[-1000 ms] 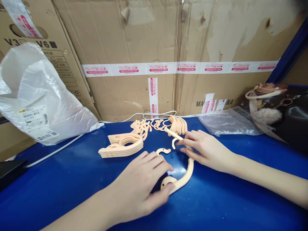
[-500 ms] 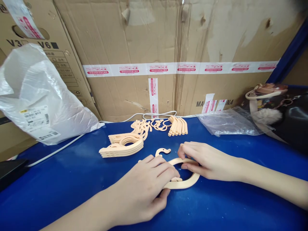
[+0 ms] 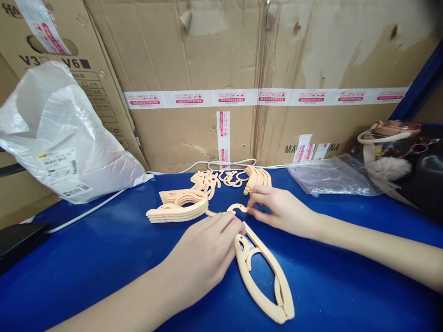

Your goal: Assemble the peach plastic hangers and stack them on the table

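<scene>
A cream plastic folding hanger [image 3: 287, 295] lies in front of me, its arms close together and pointing toward me. My left hand [image 3: 207, 249] is closed at the hanger's far end, with its fingertips hidden, so I cannot tell what they grip. Just beyond, my right hand [image 3: 282, 207] pinches the tip of a curved cream hanger hook [image 3: 237, 207] between thumb and fingers. Behind the left hand, the end of another cream piece [image 3: 211, 213] sticks out, partly covered.
Stacked hanger arms [image 3: 178, 214] lie left of my hands. Farther back are a heap of hooks [image 3: 206, 182] and more arms [image 3: 258, 180]. A white bag [image 3: 69, 138], a dark flat object [image 3: 20, 242], a clear plastic bag [image 3: 335, 173] and cardboard [image 3: 194, 50] surround the blue table [image 3: 328, 290].
The hanger has turned and come nearer, its arms now pointing toward me. My right hand has left it and moved back to the hook. My left hand has shifted slightly away from me.
</scene>
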Demonstrator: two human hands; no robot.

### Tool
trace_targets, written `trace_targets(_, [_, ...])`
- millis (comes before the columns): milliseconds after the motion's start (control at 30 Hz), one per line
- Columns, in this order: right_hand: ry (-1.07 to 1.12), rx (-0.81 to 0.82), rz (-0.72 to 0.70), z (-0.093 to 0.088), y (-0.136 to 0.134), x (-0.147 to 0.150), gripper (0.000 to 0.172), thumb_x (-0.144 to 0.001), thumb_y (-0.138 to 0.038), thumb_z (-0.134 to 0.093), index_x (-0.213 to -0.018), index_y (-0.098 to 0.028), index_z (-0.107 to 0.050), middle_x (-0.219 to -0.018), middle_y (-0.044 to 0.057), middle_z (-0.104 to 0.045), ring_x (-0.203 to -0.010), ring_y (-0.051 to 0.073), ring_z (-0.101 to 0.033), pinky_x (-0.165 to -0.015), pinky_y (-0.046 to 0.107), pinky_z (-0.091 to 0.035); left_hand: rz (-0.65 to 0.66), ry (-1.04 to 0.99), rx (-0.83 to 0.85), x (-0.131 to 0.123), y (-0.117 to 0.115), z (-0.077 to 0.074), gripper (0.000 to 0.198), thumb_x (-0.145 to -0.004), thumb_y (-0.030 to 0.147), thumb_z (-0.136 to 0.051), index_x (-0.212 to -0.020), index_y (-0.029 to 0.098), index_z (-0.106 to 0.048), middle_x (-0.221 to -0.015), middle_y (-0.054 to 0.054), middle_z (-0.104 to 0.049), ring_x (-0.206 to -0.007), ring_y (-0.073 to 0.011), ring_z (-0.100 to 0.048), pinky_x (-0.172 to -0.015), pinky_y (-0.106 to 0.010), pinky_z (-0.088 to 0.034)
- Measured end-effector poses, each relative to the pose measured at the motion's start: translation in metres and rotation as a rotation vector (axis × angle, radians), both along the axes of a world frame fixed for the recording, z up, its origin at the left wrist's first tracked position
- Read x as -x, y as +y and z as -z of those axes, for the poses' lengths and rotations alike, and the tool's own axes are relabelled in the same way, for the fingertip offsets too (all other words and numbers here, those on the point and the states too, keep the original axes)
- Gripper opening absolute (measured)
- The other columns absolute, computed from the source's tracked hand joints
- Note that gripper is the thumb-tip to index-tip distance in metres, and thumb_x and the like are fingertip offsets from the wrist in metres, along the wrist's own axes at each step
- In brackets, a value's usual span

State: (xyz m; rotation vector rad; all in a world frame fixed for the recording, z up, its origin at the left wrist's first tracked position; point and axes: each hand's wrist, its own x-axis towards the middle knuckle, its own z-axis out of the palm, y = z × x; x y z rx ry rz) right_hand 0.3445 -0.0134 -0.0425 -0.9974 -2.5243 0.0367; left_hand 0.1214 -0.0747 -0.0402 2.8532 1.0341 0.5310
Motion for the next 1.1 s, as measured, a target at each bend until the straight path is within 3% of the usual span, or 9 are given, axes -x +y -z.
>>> trace_targets(67, [0.143, 0.027, 0.025, -0.007, -0.003, -0.007, 0.009, -0.090, -0.022, -0.053, -0.085, -0.019, -0.060, -0.087, 0.002, -0.060, -0.080, 0.017, -0.058, -0.072, 0.029, -0.045, -0.118, 0.011, 0.043, -0.005, -0.006, 0.000, 0.016, -0.095, 0.027, -0.040, -0.086, 0.019, -0.051, -0.083, -0.003, -0.060, -0.078, -0.0223, -0.059, -0.062, -0.032, -0.045])
trace_targets(167, [0.405, 0.117, 0.065, -0.017, -0.009, -0.018, 0.012, -0.091, -0.029, -0.052, -0.084, -0.020, -0.057, -0.084, 0.001, -0.060, -0.077, 0.016, -0.056, -0.070, 0.028, -0.044, -0.213, 0.062, 0.122, -0.013, -0.012, -0.003, 0.023, -0.087, 0.042, -0.055, -0.084, 0.021, -0.048, -0.081, -0.002, -0.060, -0.073, -0.0231, -0.060, -0.056, -0.030, -0.042])
trace_targets(367, [0.864, 0.437, 0.098, -0.019, -0.017, -0.023, 0.014, -0.096, -0.030, -0.038, -0.089, -0.021, -0.046, -0.079, 0.003, -0.063, -0.075, 0.017, -0.062, -0.072, 0.031, -0.049, -0.239, 0.215, 0.145, -0.016, 0.005, -0.014, 0.011, -0.078, 0.016, -0.060, -0.086, 0.018, -0.052, -0.083, -0.002, -0.061, -0.075, -0.0222, -0.059, -0.059, -0.029, -0.042])
trace_targets(433, [0.764, 0.507, 0.095, -0.014, -0.019, -0.021, 0.016, -0.099, -0.033, -0.034, -0.095, -0.021, -0.044, -0.070, -0.001, -0.061, -0.058, 0.014, -0.059, -0.060, 0.028, -0.048, -0.195, 0.312, 0.022, -0.013, 0.015, -0.014, 0.012, -0.079, 0.007, -0.056, -0.087, 0.016, -0.055, -0.082, -0.003, -0.061, -0.073, -0.0220, -0.059, -0.059, -0.029, -0.041])
trace_targets(500, [0.513, 0.435, 0.092, -0.008, -0.021, -0.019, 0.018, -0.099, -0.035, -0.035, -0.098, -0.021, -0.047, -0.067, -0.002, -0.060, -0.053, 0.012, -0.055, -0.053, 0.025, -0.045, -0.101, 0.381, -0.146, -0.009, 0.023, -0.012, 0.015, -0.081, 0.002, -0.052, -0.086, 0.015, -0.055, -0.079, -0.004, -0.060, -0.071, -0.0221, -0.058, -0.058, -0.029, -0.040])
trace_targets(600, [0.201, 0.249, 0.044, -0.002, -0.025, -0.018, 0.020, -0.099, -0.032, -0.040, -0.099, -0.021, -0.056, -0.083, 0.002, -0.066, -0.069, 0.014, -0.061, -0.061, 0.026, -0.047, 0.019, 0.444, -0.299, -0.003, 0.028, -0.008, 0.020, -0.085, -0.002, -0.045, -0.081, 0.016, -0.054, -0.074, -0.004, -0.059, -0.066, -0.0209, -0.057, -0.057, -0.029, -0.040])
trace_targets(733, [0.130, 0.188, -0.015, 0.001, -0.025, -0.017, 0.023, -0.099, -0.028, -0.041, -0.103, -0.020, -0.063, -0.097, 0.006, -0.065, -0.087, 0.017, -0.062, -0.077, 0.029, -0.049, 0.091, 0.459, -0.439, 0.002, 0.030, -0.005, 0.023, -0.087, -0.002, -0.042, -0.083, 0.014, -0.057, -0.073, -0.005, -0.062, -0.065, -0.0210, -0.058, -0.059, -0.030, -0.041])
trace_targets(967, [0.111, 0.230, -0.013, 0.006, -0.021, -0.017, 0.027, -0.100, -0.025, -0.036, -0.101, -0.019, -0.062, -0.095, 0.005, -0.064, -0.085, 0.017, -0.061, -0.077, 0.030, -0.047, -0.033, 0.338, -0.285, -0.004, 0.019, 0.001, 0.022, -0.089, 0.005, -0.043, -0.103, 0.012, -0.059, -0.092, -0.010, -0.064, -0.082, -0.0251, -0.059, -0.071, -0.037, -0.046])
trace_targets(1100, [0.140, 0.310, 0.085, 0.004, -0.026, -0.013, 0.027, -0.101, -0.030, -0.032, -0.098, -0.019, -0.056, -0.083, 0.002, -0.063, -0.073, 0.015, -0.059, -0.066, 0.027, -0.045, -0.025, 0.283, -0.246, -0.009, 0.007, 0.006, 0.019, -0.091, 0.015, -0.043, -0.098, 0.013, -0.060, -0.096, -0.012, -0.063, -0.085, -0.0276, -0.057, -0.071, -0.041, -0.046])
